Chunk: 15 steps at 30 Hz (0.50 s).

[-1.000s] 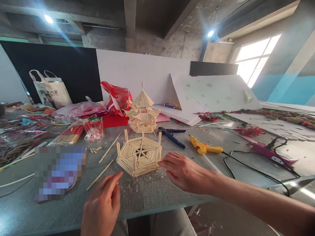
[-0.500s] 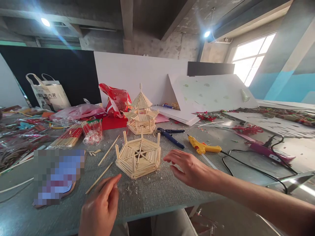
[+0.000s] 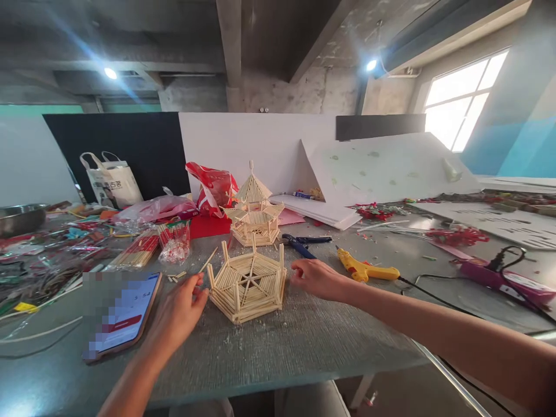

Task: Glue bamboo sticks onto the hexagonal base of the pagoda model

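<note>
Hexagonal stick frame (image 3: 247, 285) sits mid-bench (image 3: 278, 347), btwn both hands. Left hand (image 3: 178, 313) w/ fingers loosely spread at its left edge; right hand (image 3: 316, 278) loosely curled, empty, just beside the right edge. Likely light, brittle, glued: best held by the base, not the posts.

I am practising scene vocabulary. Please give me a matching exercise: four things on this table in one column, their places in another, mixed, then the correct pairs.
1 hexagonal stick frame
2 phone
3 yellow glue gun
4 finished stick pavilion

A behind the frame
B between both hands
C right of the right hand
D left of the left hand

Pairs: 1-B, 2-D, 3-C, 4-A
</note>
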Motion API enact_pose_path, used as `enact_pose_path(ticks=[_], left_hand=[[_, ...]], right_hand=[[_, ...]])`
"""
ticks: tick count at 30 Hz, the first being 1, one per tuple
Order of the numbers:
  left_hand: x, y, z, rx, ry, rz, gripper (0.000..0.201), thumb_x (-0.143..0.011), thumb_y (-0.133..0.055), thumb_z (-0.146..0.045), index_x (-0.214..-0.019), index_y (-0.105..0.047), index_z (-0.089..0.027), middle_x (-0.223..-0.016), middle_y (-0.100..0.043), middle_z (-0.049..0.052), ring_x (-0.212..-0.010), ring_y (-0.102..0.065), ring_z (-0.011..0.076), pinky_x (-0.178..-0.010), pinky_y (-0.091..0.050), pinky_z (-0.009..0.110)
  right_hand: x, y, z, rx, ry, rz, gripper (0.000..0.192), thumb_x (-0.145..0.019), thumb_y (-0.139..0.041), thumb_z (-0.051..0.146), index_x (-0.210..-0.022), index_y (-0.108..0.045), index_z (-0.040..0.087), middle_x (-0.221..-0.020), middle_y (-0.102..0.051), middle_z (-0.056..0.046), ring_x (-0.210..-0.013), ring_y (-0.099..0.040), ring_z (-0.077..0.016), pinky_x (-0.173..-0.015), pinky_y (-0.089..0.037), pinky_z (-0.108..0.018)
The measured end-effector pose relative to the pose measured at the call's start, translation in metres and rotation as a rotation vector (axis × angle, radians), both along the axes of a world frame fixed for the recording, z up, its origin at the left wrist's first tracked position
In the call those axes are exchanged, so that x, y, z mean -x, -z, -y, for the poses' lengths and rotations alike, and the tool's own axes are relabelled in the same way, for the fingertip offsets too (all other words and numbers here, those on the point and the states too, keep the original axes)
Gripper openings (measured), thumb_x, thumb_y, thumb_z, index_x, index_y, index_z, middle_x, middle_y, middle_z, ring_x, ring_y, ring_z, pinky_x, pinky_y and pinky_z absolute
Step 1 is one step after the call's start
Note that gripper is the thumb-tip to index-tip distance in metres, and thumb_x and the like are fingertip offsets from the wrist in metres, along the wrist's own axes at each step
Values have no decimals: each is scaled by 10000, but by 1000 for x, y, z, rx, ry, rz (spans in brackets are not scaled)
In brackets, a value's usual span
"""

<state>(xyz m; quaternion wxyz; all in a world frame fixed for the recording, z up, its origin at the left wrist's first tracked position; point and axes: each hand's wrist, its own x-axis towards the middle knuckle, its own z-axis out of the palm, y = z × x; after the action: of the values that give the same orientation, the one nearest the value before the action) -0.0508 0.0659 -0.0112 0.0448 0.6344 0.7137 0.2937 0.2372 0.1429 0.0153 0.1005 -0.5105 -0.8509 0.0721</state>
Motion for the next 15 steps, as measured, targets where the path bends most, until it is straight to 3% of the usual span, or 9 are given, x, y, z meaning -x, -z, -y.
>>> enact_pose_path(ticks=[7,15], left_hand=[[1,4,-14,85,184,115,290,-764,-422,-357,-899,-600,-172,-886,-684,52,-844,-623,191,-767,-444,286],[-7,-2,-6,80,184,141,290,-757,-429,-368,-882,-611,-180,-886,-691,46,-842,-629,189,-749,-442,257]], right_hand=[[11,16,-25,-46,-86,-35,161,-765,-459,260,-724,-568,149,-667,-566,-19,-588,-462,-109,-538,-263,-214],[17,22,-45,-67,-56,-73,216,-795,-424,242,-711,-592,135,-683,-593,-55,-600,-475,-123,-531,-258,-221]])
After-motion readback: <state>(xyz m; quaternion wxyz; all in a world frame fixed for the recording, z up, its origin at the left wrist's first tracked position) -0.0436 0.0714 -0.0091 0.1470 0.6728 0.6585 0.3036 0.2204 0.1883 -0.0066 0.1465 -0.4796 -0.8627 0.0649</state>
